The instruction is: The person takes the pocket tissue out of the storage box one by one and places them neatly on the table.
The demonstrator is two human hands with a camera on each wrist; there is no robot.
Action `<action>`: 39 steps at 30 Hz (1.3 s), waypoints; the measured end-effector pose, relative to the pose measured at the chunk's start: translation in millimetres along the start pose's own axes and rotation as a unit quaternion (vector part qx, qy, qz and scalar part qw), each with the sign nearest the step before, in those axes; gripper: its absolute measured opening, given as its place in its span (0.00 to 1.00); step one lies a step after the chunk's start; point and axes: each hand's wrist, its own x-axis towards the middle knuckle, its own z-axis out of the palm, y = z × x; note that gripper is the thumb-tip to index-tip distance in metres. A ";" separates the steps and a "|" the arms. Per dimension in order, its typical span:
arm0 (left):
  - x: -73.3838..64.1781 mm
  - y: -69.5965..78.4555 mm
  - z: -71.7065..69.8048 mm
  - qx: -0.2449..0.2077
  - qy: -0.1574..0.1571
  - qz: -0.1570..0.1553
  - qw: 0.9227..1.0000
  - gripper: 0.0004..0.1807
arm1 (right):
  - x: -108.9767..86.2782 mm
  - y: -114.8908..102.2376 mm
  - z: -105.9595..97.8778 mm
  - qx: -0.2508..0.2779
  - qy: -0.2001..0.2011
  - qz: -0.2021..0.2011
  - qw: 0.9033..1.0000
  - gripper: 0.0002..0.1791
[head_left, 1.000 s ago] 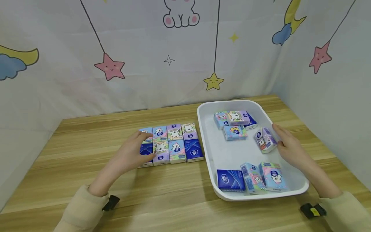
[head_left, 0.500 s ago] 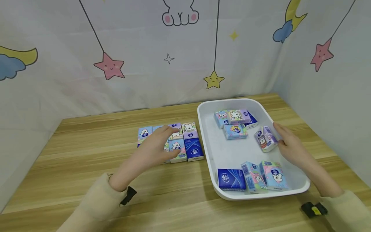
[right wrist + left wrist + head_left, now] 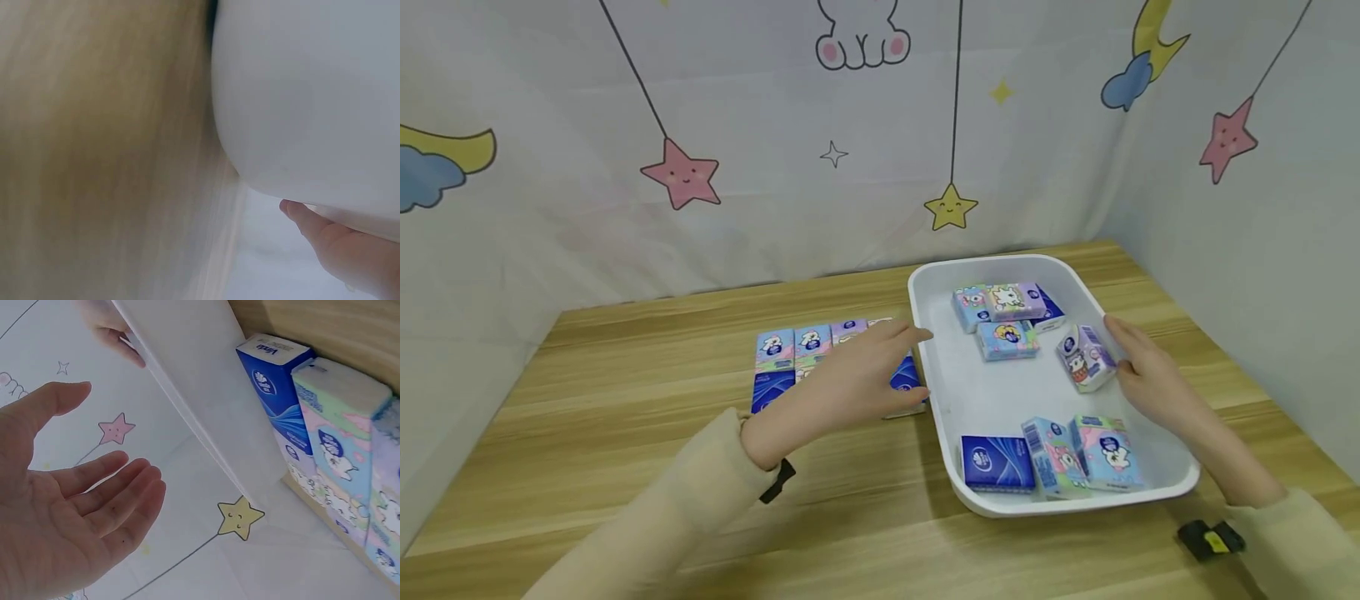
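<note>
My left hand (image 3: 853, 375) hovers over the right end of two rows of tissue packs (image 3: 775, 348), its fingertips by the left rim of a white plastic tray (image 3: 985, 396). In the left wrist view that hand (image 3: 94, 506) has a raised thumb and relaxed fingers with nothing between them; blue and pastel tissue packs (image 3: 334, 437) stand beside it. My right hand (image 3: 1153, 379) grips the tray's right rim, thumb inside and fingers outside. The right wrist view shows its fingers (image 3: 312, 228) against the tray's outer wall. The left hand hides part of the rows.
Loose tissue packs lie in the tray: a back group with a purple pack (image 3: 1015, 302), a tilted purple pack (image 3: 1086, 358) near the right hand, and a blue pack (image 3: 997, 464) at the front. A printed curtain (image 3: 775, 217) hangs behind the wooden table (image 3: 647, 358).
My left hand has moved right, from the left end of the tissue-pack rows to the tray's left rim. The right hand stays on the tray's right rim.
</note>
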 end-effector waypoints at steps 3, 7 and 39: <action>10.0 9.6 -2.5 0.033 -0.024 0.036 0.999 0.35 | 0.1 -1.1 -0.1 0.002 -0.002 0.001 1.000 0.34; 25.9 25.0 -2.7 0.099 -0.060 0.071 0.991 0.36 | 0.4 -2.1 0.2 0.002 -0.007 0.005 1.000 0.34; 177.5 114.0 41.8 0.132 -0.189 0.010 0.973 0.26 | -0.8 2.5 0.3 -0.006 0.016 -0.038 0.999 0.32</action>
